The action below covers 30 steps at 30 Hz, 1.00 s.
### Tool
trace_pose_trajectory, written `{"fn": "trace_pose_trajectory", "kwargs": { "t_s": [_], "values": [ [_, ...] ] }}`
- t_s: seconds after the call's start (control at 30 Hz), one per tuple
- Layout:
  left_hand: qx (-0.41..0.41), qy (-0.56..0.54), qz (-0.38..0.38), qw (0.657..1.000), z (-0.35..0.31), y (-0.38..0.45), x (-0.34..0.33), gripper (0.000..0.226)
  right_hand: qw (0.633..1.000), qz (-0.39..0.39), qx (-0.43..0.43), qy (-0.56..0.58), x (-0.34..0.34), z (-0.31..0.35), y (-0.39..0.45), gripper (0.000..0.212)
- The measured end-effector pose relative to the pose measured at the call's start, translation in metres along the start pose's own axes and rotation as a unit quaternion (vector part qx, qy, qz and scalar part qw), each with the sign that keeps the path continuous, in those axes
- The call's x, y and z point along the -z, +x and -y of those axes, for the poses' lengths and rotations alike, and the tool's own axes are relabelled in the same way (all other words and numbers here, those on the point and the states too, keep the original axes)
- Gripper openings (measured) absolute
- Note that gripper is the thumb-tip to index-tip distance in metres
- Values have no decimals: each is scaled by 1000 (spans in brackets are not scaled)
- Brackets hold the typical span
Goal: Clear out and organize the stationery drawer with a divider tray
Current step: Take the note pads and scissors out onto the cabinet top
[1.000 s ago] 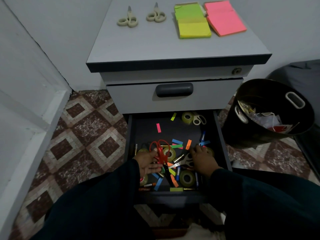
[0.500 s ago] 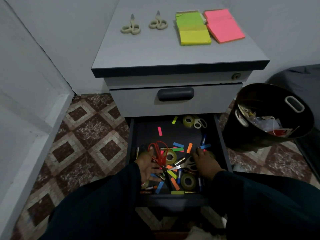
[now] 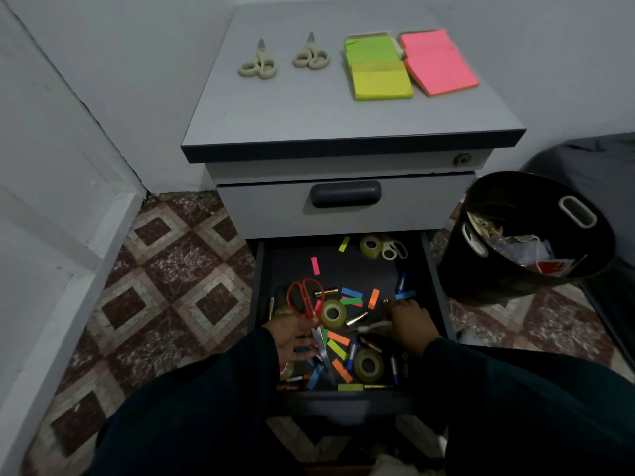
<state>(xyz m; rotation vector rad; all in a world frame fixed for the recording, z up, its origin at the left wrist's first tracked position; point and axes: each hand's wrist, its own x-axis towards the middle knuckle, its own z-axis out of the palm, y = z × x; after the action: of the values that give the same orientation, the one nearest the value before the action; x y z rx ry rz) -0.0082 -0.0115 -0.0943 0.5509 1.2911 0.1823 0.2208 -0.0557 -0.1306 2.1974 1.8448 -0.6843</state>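
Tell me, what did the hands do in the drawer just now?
The left hand now holds the red-handled scissors, which have tilted so the blades point toward the person. The right hand slid toward the drawer's right side, resting over the cream-handled scissors. The yellow tape rolls and coloured paper strips stayed put.

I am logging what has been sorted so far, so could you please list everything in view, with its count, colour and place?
Beige scissors: two, side by side on the cabinet top, left.
Sticky-note pads: one green-yellow, one pink, cabinet top, right.
Red scissors: one, in the open drawer, left.
Tape rolls: at least three, clear-yellowish, in the drawer.
White scissors: one, drawer's back right, by a tape roll.
Paper flags: many, multicoloured, scattered in the drawer.
Batteries and pens: several, exact count unclear.
Bin: one, black, holding rubbish, on the floor, right.
Left hand: holds the red scissors.
Right hand: on drawer items; grip unclear.
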Motion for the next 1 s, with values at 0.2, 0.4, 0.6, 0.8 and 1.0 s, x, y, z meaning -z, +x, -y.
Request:
{"fn": "trace_pose_trajectory", "kwargs": {
  "t_s": [0.2,0.4,0.6,0.8,1.0],
  "values": [
    [-48,-4,-33,998,-3,-11,-4,22,939,-20,-22,343,25,15,-13,31],
    [-91,2,-50,995,-10,-37,-6,24,807,-61,-51,586,50,29,-34,19],
    [-139,17,-27,990,-28,-76,-10,22,719,-44,-74,690,88,49,-63,2],
    [-178,21,2,984,-53,-118,-21,21,732,-15,-36,681,123,72,-88,21],
    [-204,43,-4,978,-77,-146,-23,23,719,-26,-12,695,163,85,-103,27]
  ]
}}
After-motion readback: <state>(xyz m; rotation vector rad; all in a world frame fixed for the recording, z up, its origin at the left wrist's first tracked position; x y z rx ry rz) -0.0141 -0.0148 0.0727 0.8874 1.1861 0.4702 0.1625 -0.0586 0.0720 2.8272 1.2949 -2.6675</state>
